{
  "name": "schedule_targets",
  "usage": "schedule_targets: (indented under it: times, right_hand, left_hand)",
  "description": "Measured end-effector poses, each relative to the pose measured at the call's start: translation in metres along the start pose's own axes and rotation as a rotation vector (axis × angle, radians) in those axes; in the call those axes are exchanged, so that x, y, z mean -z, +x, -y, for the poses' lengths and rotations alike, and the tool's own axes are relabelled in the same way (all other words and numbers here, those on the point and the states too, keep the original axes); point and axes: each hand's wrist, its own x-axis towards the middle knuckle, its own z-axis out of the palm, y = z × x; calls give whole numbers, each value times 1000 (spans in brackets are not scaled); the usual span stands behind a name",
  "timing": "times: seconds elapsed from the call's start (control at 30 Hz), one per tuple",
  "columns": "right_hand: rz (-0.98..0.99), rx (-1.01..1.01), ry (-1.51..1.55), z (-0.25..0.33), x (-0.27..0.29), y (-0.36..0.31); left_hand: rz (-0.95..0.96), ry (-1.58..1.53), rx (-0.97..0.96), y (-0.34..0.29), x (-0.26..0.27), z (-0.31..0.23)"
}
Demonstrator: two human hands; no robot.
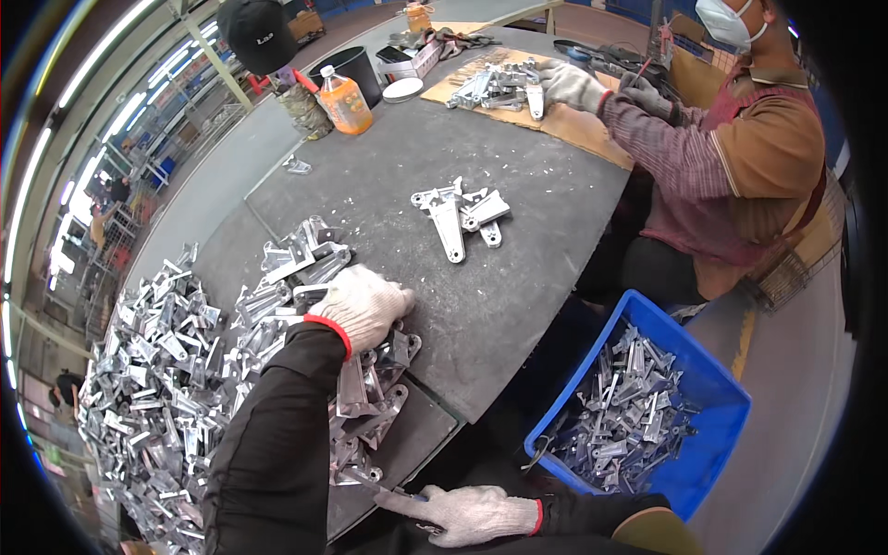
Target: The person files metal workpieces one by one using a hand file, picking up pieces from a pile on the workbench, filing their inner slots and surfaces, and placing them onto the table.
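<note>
Both my hands wear white knit gloves with red cuffs. My left hand (361,303) is curled over the silvery cast metal brackets (375,388) at the table's near edge; its fingers close on a bracket, their tips partly hidden. Lower down, my right hand (472,514) is closed round a tool with a narrow, flat metal blade (359,478). The blade points left, close to the lowest brackets; whether it touches them I cannot tell. Several more brackets (448,227) lie in a small group on the dark table (518,305), beyond my left hand.
A large heap of brackets (162,388) covers the left side. At right stands a blue bin (717,407) holding metal pieces. Across the table, a co-worker (731,176) in gloves handles brackets on cardboard (583,129). An orange drink bottle (345,104) and black bucket (356,69) stand at the back.
</note>
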Motion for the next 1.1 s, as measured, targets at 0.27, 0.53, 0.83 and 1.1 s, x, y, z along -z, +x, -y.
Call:
schedule_targets:
  times: [0.27, 0.53, 0.83, 1.1]
  right_hand:
    - [-73, -53, -5, 4, -7, 3]
    - [-146, -199, -72, 40, -30, -2]
    - [-135, -378, -278, 82, -73, 7]
    - [-357, 42, -27, 48, -99, -7]
  left_hand:
    - [-156, -181, 194, -40, 45, -7]
    - [-1185, -1433, 715, -308, -65, -108]
    - [75, -511, 885, -342, -108, -153]
    - [-813, -1034, 664, -338, -158, -165]
